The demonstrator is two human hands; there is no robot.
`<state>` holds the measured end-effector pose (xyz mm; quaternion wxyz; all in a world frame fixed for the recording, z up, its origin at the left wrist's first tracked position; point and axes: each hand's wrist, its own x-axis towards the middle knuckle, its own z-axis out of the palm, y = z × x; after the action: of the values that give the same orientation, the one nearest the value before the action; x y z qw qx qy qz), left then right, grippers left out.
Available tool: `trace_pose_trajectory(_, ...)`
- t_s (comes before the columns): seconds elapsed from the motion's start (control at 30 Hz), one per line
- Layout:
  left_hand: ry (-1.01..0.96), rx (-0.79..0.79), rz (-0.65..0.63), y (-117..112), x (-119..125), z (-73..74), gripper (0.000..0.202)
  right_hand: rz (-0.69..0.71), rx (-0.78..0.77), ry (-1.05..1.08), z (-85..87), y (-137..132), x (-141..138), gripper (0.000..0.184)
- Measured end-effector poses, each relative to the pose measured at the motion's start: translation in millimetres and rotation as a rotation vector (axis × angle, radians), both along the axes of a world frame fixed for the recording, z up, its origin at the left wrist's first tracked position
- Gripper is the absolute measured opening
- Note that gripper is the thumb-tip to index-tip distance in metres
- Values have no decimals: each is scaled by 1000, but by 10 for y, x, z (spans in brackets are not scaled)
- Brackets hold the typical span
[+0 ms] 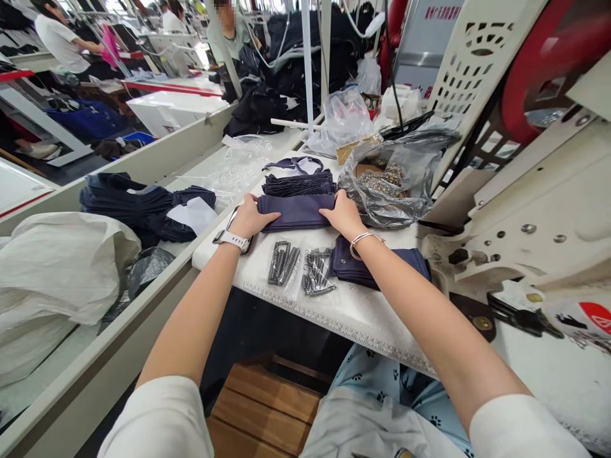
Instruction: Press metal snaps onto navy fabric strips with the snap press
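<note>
Sacking (57,267), white and woven, bulges in a long white trough (107,305) at the lower left of the frame, and a heap of folded navy garments (138,207) lies above it in the same trough. At the upper left, a co-worker (62,48) in a white shirt stands at another bench, and a second person (226,38) stands at top centre near piled black cloth (267,102). Mid-frame, the left hand (252,217), with a white smartwatch (232,240) on its wrist, lies flat and open on the left end of a folded navy fabric panel (296,212). The right hand (344,213), a silver bangle (361,243) at its wrist, presses the panel's right end just as flat, gripping nothing. The panel rests on a white work table (363,312) with a ruler scale (334,324) along its near edge. Just beyond lies a stack of darker folded strips (300,184), and just below sit two clear bags of dark coil springs (284,264). Further right, a folded navy piece (377,264) lies under the right forearm, a plastic bag of small metal hardware (384,184) sits above the right hand, and white sewing machine casing (525,216) fills the right edge.
</note>
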<state>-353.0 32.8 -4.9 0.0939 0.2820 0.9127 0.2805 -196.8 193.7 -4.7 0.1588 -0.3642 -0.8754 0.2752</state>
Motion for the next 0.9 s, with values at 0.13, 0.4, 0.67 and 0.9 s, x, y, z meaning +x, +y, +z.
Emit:
trace_pose_trajectory(0.13,-105,52,-5,-29,-56,-102,85,3,-39,-2,-29,4,-23,50)
trace_pose_trajectory(0.4,-265,315,-76,46,-136,-267,98,8,-107,76,-70,85,-111,82)
trace_pose_trajectory(0.67,-227,358,-22,41,-43,-224,80,33,-90,36,-76,130,-86,63)
trace_pose_trajectory(0.9,-221,450,1,28,-57,-220,72,33,-179,6,-36,139,-63,63)
